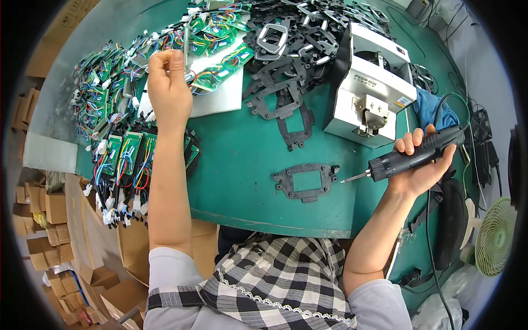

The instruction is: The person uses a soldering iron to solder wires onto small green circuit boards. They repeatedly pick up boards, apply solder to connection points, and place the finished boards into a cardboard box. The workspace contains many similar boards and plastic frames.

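Observation:
My left hand (169, 82) is raised at the far left of the bench, fingers closed on a thin upright piece (187, 48) that looks like a circuit board seen edge-on. Beside it, a green circuit board (224, 69) with coloured wires lies on a white pad (225, 102). My right hand (423, 165) grips a black electric screwdriver (415, 154), its bit pointing left. Just beyond the bit's tip, apart from it, a black plastic frame (306, 182) with a rectangular opening rests flat on the green mat.
Many wired circuit boards (107, 93) are heaped at the left, with a row of boards (127, 154) near the front edge. Black frames (300, 33) pile up at the back. A white screw feeder (368, 88) stands at right, near a blue cloth (434, 107) and green fan (495, 236).

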The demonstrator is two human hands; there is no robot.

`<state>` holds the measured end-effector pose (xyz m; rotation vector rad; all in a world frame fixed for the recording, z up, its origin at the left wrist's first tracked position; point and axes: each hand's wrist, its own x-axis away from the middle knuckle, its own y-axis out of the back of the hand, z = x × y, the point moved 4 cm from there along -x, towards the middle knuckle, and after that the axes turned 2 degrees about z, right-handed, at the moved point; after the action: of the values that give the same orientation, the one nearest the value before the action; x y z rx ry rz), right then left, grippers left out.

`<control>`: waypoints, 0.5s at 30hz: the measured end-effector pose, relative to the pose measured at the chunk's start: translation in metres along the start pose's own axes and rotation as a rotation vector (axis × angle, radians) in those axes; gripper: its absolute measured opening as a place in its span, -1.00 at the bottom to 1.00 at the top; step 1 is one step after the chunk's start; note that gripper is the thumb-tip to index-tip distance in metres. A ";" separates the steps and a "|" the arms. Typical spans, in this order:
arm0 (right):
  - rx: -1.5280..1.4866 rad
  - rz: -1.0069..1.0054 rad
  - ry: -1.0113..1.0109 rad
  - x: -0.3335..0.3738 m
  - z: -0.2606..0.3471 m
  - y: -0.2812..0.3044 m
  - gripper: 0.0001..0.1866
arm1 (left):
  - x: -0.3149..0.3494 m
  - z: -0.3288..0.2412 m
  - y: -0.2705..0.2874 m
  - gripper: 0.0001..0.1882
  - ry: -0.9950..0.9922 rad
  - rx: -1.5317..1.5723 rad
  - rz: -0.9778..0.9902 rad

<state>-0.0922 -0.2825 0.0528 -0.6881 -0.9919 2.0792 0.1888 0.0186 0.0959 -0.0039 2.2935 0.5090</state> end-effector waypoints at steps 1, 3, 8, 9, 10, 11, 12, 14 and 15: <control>-0.002 -0.002 -0.006 0.000 0.000 0.000 -0.38 | 0.002 -0.009 0.002 -0.76 -0.033 0.026 -0.031; 0.012 -0.026 0.002 0.000 -0.001 0.000 -0.39 | 0.003 -0.014 -0.001 -0.77 -0.095 -0.016 0.006; 0.031 -0.050 0.008 -0.002 -0.003 0.003 -0.40 | 0.011 0.006 -0.036 -0.79 0.141 -0.286 0.680; 0.031 -0.053 0.007 -0.003 -0.004 0.003 -0.40 | 0.015 0.015 -0.046 -0.79 0.243 -0.283 0.850; 0.035 -0.056 0.008 -0.002 -0.004 0.003 -0.41 | 0.015 0.019 -0.051 -0.79 0.271 -0.226 0.875; 0.039 -0.060 0.009 -0.002 -0.004 0.003 -0.41 | 0.008 0.023 -0.048 -0.78 0.373 0.022 0.662; 0.040 -0.064 0.008 -0.003 -0.005 0.002 -0.41 | 0.002 0.030 -0.042 -0.76 0.465 0.262 0.441; 0.029 -0.065 0.013 -0.003 -0.005 0.001 -0.41 | -0.011 0.054 -0.029 -0.79 0.571 0.909 0.106; 0.028 -0.067 0.014 -0.003 -0.005 0.001 -0.41 | -0.016 0.043 -0.019 -0.83 0.561 1.052 -0.041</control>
<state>-0.0874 -0.2830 0.0498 -0.6455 -0.9638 2.0234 0.2330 0.0143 0.0729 0.3564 2.8194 -0.8604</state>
